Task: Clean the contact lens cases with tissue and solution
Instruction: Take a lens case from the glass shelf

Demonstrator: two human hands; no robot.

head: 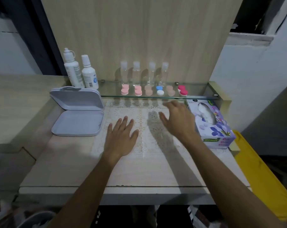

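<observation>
Left hand (121, 135) lies flat on the mat (144, 145), fingers straight and spread. Right hand (177, 119) hovers, blurred, fingers loosely open, beside the tissue box (211, 122). Cases (154, 91) line the glass shelf (197, 94), row running left-right.

Left hand (121, 137) flat, fingers spread, right hand (177, 119) raised, open, blurred
</observation>
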